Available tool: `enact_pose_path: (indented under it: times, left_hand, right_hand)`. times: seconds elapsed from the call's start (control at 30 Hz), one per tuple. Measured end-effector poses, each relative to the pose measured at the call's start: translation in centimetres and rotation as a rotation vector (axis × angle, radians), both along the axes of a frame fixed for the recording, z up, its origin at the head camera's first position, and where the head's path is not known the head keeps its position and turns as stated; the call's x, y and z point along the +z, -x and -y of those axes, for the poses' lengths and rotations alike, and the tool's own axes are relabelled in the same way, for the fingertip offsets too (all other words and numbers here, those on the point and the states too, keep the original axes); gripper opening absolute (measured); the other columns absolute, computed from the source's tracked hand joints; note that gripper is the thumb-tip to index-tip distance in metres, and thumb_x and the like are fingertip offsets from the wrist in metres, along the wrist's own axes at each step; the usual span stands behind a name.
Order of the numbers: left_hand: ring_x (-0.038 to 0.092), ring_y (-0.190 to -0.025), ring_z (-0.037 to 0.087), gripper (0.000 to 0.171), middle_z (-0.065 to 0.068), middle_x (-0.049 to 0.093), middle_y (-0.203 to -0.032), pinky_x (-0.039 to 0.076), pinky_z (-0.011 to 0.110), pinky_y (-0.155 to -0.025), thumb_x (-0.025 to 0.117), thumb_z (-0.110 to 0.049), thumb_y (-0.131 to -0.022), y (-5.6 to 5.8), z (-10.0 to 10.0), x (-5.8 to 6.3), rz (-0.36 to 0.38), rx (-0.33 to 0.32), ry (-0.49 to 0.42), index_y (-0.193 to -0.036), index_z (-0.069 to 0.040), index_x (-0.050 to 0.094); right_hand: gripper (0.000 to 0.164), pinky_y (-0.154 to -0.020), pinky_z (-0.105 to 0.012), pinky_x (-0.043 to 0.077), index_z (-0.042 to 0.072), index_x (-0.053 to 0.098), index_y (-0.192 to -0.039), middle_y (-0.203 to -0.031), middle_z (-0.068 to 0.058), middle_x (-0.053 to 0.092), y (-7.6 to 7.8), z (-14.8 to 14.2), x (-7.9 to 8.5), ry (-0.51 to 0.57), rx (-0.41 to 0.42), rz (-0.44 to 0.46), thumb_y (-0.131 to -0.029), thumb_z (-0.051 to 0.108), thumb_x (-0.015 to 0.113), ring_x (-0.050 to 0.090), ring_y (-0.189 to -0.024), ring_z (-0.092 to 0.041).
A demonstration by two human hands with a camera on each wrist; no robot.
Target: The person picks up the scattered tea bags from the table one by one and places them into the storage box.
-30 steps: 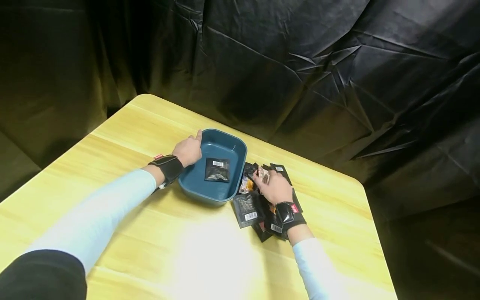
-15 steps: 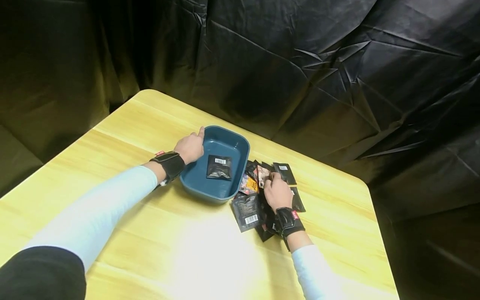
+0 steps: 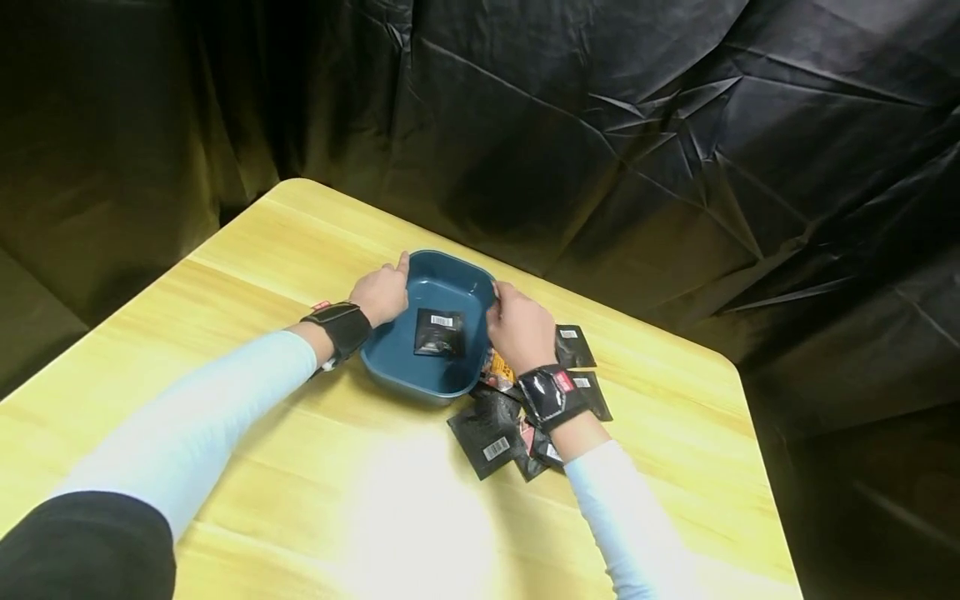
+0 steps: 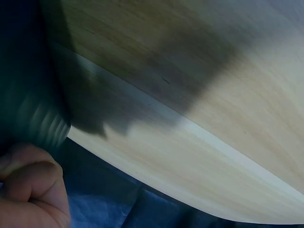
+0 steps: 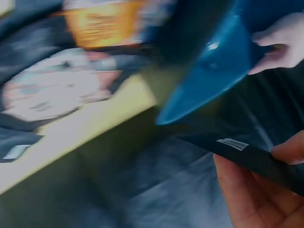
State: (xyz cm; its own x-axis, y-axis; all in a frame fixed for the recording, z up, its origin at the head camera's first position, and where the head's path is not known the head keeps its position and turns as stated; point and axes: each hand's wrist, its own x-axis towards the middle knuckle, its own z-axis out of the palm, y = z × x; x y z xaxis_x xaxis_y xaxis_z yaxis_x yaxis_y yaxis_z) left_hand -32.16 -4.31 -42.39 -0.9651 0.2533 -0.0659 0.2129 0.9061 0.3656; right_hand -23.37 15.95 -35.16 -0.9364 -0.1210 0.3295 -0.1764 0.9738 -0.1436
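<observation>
My left hand (image 3: 381, 294) grips the left rim of a blue square tub (image 3: 393, 354), its index finger stretched along the edge. Inside the tub lies one flat black sachet (image 3: 438, 337) with a barcode label. My right hand (image 3: 523, 327) is at the tub's right rim. In the right wrist view, its thumb and fingers pinch another black sachet (image 5: 223, 147) close to the tub wall; the hand mostly hides this sachet in the head view. Below and right of that hand, several loose sachets (image 3: 486, 435) lie overlapping on the table, some showing printed faces.
The yellow wood-grain table (image 3: 285, 467) has a rounded far edge just behind the tub. A black sheet (image 3: 600, 150) hangs beyond it. Two sachets (image 3: 576, 346) lie at the right side of the pile.
My right hand has picked a sachet from the pile and moved left and away from me to the tub's right rim. The front sachet has shifted slightly. My left hand keeps its place.
</observation>
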Motion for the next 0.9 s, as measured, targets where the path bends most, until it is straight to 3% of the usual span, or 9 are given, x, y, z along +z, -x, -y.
enact_pose_path:
  times: [0.23,0.3,0.4,0.47,0.53,0.63,0.73,0.83,0.9]
  left_hand:
    - [0.054,-0.065,0.026,0.07,0.027,0.055,-0.113,0.045,0.036,-0.054,0.048,-0.012,-0.09,-0.3,-0.1,0.2,0.021,0.007,0.0,-0.148,0.003,0.013]
    - [0.054,-0.065,0.026,0.07,0.027,0.055,-0.112,0.046,0.036,-0.055,0.049,-0.012,-0.09,-0.4,-0.1,0.4,0.019,0.006,0.002,-0.148,0.003,0.013]
    - [0.055,-0.068,0.026,0.07,0.026,0.056,-0.112,0.048,0.037,-0.058,0.05,-0.013,-0.09,-0.4,-0.1,0.6,0.013,0.005,0.003,-0.148,0.003,0.014]
    - [0.056,-0.07,0.027,0.069,0.026,0.055,-0.116,0.048,0.039,-0.061,0.048,-0.013,-0.091,-0.3,-0.2,0.5,0.025,0.007,-0.006,-0.149,0.003,0.013]
    - [0.056,-0.07,0.027,0.068,0.027,0.054,-0.118,0.048,0.04,-0.061,0.046,-0.013,-0.091,-0.1,-0.2,0.3,0.027,0.003,-0.011,-0.149,0.002,0.012]
    - [0.057,-0.074,0.029,0.067,0.027,0.054,-0.119,0.048,0.042,-0.063,0.043,-0.012,-0.092,0.0,-0.2,0.2,0.022,-0.003,-0.011,-0.149,0.003,0.011]
    - [0.058,-0.078,0.03,0.067,0.027,0.054,-0.119,0.049,0.043,-0.066,0.043,-0.012,-0.091,-0.1,0.0,0.1,0.015,-0.001,-0.003,-0.149,0.003,0.011]
    - [0.059,-0.077,0.03,0.068,0.027,0.055,-0.118,0.049,0.043,-0.066,0.043,-0.012,-0.091,-0.1,0.1,0.1,0.018,0.004,-0.004,-0.149,0.002,0.011]
    - [0.058,-0.075,0.029,0.068,0.026,0.055,-0.118,0.049,0.042,-0.065,0.044,-0.013,-0.091,0.0,0.1,0.0,0.019,0.006,-0.006,-0.149,0.002,0.011]
  right_hand:
    - [0.028,-0.046,-0.029,0.04,0.009,0.063,-0.116,-0.069,-0.004,0.064,0.5,3.3,0.3,-0.055,0.109,0.015,-0.089,0.013,0.056,0.056,-0.056,-0.017]
    - [0.034,-0.052,-0.03,0.046,0.009,0.061,-0.119,-0.079,-0.005,0.067,0.6,3.5,0.2,-0.067,0.125,0.056,-0.089,0.023,0.06,0.061,-0.065,-0.018]
    - [0.056,-0.07,-0.038,0.053,0.011,0.054,-0.129,-0.109,-0.008,0.067,0.8,3.2,0.1,-0.049,0.134,0.177,-0.087,0.049,0.057,0.065,-0.093,-0.023]
    - [0.069,-0.08,-0.043,0.051,0.012,0.05,-0.134,-0.124,-0.009,0.061,0.8,2.3,0.0,-0.012,0.1,0.259,-0.085,0.062,0.051,0.061,-0.108,-0.027]
    - [0.069,-0.085,-0.045,0.05,0.012,0.051,-0.134,-0.128,-0.011,0.058,0.9,0.9,-0.1,0.026,0.026,0.302,-0.087,0.062,0.046,0.058,-0.113,-0.029]
    - [0.057,-0.084,-0.048,0.049,0.007,0.055,-0.128,-0.121,-0.014,0.062,0.9,-1.7,-0.7,0.057,-0.112,0.359,-0.091,0.051,0.046,0.06,-0.108,-0.032]
    - [0.057,-0.084,-0.048,0.047,0.004,0.056,-0.123,-0.112,-0.016,0.065,0.6,-3.9,-2.1,0.03,-0.218,0.486,-0.091,0.05,0.048,0.061,-0.102,-0.033]
    - [0.059,-0.079,-0.046,0.047,0.002,0.056,-0.118,-0.101,-0.015,0.064,0.2,-5.2,-3.8,0.026,-0.263,0.62,-0.089,0.053,0.051,0.06,-0.094,-0.032]
    - [0.052,-0.074,-0.041,0.045,0.003,0.058,-0.111,-0.093,-0.012,0.063,0.0,-5.8,-4.7,0.054,-0.264,0.651,-0.088,0.049,0.054,0.059,-0.087,-0.029]
